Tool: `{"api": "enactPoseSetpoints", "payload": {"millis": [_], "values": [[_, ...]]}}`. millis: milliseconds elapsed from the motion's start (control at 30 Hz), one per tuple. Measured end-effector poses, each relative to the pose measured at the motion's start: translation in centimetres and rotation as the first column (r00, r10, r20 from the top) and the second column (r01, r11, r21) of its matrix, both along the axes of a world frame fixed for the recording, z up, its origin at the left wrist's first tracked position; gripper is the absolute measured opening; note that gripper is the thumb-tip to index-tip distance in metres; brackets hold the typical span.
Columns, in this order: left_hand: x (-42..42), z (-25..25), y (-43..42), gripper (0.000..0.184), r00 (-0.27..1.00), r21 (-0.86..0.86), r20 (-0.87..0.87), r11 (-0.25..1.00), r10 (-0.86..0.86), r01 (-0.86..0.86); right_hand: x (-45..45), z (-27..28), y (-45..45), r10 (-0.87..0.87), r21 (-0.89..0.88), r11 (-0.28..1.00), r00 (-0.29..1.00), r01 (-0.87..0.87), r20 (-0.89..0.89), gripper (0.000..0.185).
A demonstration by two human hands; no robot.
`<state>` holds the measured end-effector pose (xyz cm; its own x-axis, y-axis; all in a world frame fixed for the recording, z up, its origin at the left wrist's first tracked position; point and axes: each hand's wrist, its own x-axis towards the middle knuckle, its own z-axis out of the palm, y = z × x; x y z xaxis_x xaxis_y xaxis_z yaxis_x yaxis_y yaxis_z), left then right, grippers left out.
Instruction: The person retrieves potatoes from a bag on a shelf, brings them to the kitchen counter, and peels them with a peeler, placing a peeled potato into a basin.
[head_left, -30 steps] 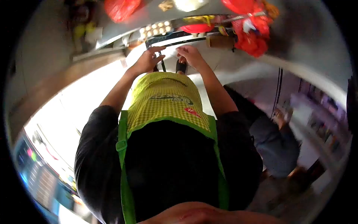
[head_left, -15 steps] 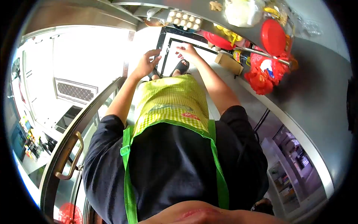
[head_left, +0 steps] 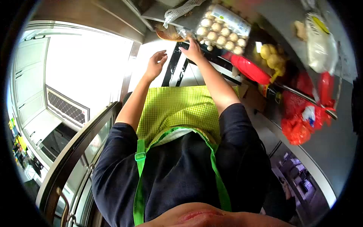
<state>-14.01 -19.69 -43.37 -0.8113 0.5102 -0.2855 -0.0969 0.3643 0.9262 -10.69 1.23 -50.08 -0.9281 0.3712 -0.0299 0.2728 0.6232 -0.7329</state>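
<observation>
My left hand (head_left: 155, 65) is held in the air above the yellow checked apron (head_left: 179, 104), fingers slightly curled and apart, with nothing in it. My right hand (head_left: 193, 49) reaches forward with thumb and index finger spread. Its fingertips are beside a crumpled clear plastic piece (head_left: 184, 33); whether they touch it cannot be told. Just left of that sits a shallow woven basket (head_left: 169, 34). To the right of the hand is a clear-topped tray of eggs (head_left: 221, 32).
A white mesh bag (head_left: 181, 12) lies beyond the basket. At the right are a red lid-like object (head_left: 251, 69), yellow fruit (head_left: 270, 56), a white bag (head_left: 320, 45) and red plastic bags (head_left: 298, 128). A glass door frame (head_left: 81, 149) stands at left. Part of another person (head_left: 280, 198) shows lower right.
The view has moved closer to the eggs and basket. My right hand has reached forward and its fingers have spread. My left hand stays raised and empty.
</observation>
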Motion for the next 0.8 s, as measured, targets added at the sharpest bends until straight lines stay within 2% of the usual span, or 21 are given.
{"api": "enactPoseSetpoints", "payload": {"millis": [33, 67, 100, 167, 200, 233, 300, 400, 433, 533, 600, 633, 700, 733, 767, 800], "values": [[-0.9, -2.0, 0.3, 0.035, 0.999, 0.014, 0.031, 1.0, 0.025, -0.025, -1.3, -1.7, 0.0, 0.012, 0.09, 0.996, 0.985, 0.004, -0.173, 0.073], [-1.9, -3.9, 0.7, 0.038, 1.0, 0.011, 0.02, 1.0, 0.021, -0.021, -2.5, -3.3, -0.1, -0.062, 0.152, 0.984, 0.978, 0.093, -0.199, 0.073], [-2.7, -5.5, 1.0, 0.038, 0.999, 0.011, 0.018, 1.0, 0.027, -0.027, -3.8, -4.4, 0.2, -0.057, 0.154, 0.985, 0.987, 0.08, -0.151, 0.07], [-4.1, -8.8, 1.6, 0.041, 0.992, 0.048, 0.1, 0.996, 0.071, -0.076, -5.8, -7.1, 0.3, -0.053, 0.137, 0.988, 0.983, 0.077, -0.176, 0.06], [-4.8, -10.5, 2.0, 0.043, 0.993, 0.075, 0.087, 0.994, 0.074, -0.081, -6.7, -8.4, 0.5, -0.105, -0.089, 0.992, 0.985, 0.094, -0.135, 0.042], [-5.2, -11.3, 2.5, 0.045, 0.991, 0.095, 0.089, 0.99, 0.095, -0.104, -6.9, -8.7, 0.4, -0.077, -0.107, 0.993, 0.982, 0.059, -0.17, 0.022], [-6.1, -12.0, 3.4, 0.048, 0.977, 0.151, 0.132, 0.97, 0.169, -0.189, -6.9, -8.5, -0.6, 0.015, 0.069, 0.997, 0.882, 0.019, -0.472, 0.012], [-7.7, -12.4, 4.1, 0.058, 0.964, 0.199, 0.171, 0.951, 0.205, -0.237, -6.2, -7.9, -2.9, 0.14, 0.073, 0.99, 0.874, -0.12, -0.465, 0.018], [-8.2, -11.7, 4.4, 0.061, 0.961, 0.214, 0.201, 0.949, 0.188, -0.231, -6.5, -7.9, -3.2, 0.198, 0.134, 0.979, 0.87, -0.153, -0.451, 0.016], [-8.4, -11.9, 4.1, 0.059, 0.955, 0.235, 0.218, 0.938, 0.203, -0.253, -6.3, -7.6, -4.5, 0.27, 0.173, 0.96, 0.885, -0.219, -0.38, 0.011], [-8.6, -12.4, 3.9, 0.045, 0.917, 0.258, 0.338, 0.916, 0.211, -0.306, -6.5, -7.4, -5.1, 0.279, 0.132, 0.96, 0.876, -0.247, -0.392, 0.006], [-8.8, -12.8, 3.7, 0.045, 0.916, 0.26, 0.343, 0.916, 0.208, -0.305, -6.4, -7.4, -5.3, 0.279, 0.134, 0.96, 0.879, -0.246, -0.387, 0.006], [-10.5, -13.6, 4.2, 0.026, 0.91, 0.261, 0.336, 0.904, 0.244, -0.339, -6.7, -7.2, -4.9, 0.21, -0.111, 0.95, 0.861, -0.292, -0.463, 0.009], [-11.1, -14.2, 4.1, 0.013, 0.918, 0.294, 0.288, 0.887, 0.274, -0.357, -6.4, -7.0, -4.5, 0.218, -0.111, 0.948, 0.86, -0.3, -0.461, 0.021], [-11.6, -14.8, 4.0, 0.01, 0.919, 0.218, 0.238, 0.904, 0.315, -0.367, -6.5, -7.4, -4.5, 0.216, -0.109, 0.949, 0.862, -0.296, -0.46, 0.021], [-11.7, -14.3, 4.2, 0.009, 0.898, 0.274, 0.295, 0.871, 0.328, -0.408, -6.7, -8.1, -4.4, 0.145, -0.063, 0.978, 0.861, -0.2, -0.488, 0.028]]}}
